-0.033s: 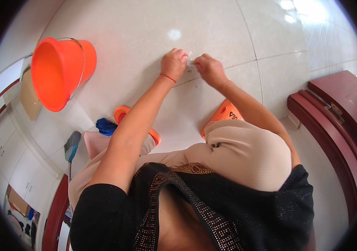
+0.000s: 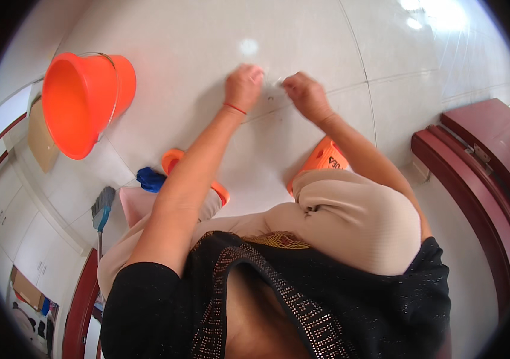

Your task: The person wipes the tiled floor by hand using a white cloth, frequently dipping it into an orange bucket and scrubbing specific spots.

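Note:
Over the tiled floor my left hand is closed in a pinch, blurred by motion; what it holds, if anything, is hidden. A little to its right, my right hand is also closed, with its fingertips pressed together. By those fingertips is a small pale, see-through scrap, too small to name. The two hands are apart, facing each other. Just below them a tiny dark bit lies on the floor near a tile joint.
An orange bucket with a wire handle stands at the left. A broom and a crumpled blue thing are nearer me. An orange clog is on my right foot. Dark red wooden furniture stands at the right.
My hands have drawn slightly apart: the left moved left and a little away from me, the right slightly right. The pale scrap between them now shows nearer the right fingertips.

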`<state>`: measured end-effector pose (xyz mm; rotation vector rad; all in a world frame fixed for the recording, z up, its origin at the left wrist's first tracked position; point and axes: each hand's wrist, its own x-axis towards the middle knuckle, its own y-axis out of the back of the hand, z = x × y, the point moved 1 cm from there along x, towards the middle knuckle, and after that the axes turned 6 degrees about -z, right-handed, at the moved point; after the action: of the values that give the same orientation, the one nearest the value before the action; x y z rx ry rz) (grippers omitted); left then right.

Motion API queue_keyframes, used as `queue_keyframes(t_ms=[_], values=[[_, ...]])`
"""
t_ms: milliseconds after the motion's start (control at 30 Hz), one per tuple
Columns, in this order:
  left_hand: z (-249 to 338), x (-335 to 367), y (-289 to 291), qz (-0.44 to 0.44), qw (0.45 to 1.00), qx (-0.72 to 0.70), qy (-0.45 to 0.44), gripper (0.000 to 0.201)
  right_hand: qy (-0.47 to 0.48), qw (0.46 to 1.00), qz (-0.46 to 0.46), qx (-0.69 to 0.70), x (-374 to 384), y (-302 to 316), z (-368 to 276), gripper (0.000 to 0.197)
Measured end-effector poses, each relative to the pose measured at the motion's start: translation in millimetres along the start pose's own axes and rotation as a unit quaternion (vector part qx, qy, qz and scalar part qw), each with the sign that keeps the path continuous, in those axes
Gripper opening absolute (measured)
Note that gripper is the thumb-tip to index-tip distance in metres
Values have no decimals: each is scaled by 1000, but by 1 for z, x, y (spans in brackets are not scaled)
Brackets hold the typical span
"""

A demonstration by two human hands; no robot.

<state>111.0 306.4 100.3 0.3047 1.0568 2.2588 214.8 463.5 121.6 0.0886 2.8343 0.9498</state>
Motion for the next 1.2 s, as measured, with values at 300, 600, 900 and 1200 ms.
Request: queue_keyframes(t_ms=[300, 600, 900, 1200], values=[[-51, 94, 27, 96, 982, 115, 114, 15, -264, 926, 189, 191, -50, 59, 78, 10], [-23, -3, 20, 53, 997, -33, 50, 10, -319, 871, 305, 213, -78, 80, 99, 10], [-62, -39, 46, 56, 934, 129, 328, 12, -325, 933, 104, -114, -74, 0, 42, 13], [-24, -62, 27, 82, 921, -59, 376, 11, -299, 920, 223, -117, -29, 29, 49, 11]])
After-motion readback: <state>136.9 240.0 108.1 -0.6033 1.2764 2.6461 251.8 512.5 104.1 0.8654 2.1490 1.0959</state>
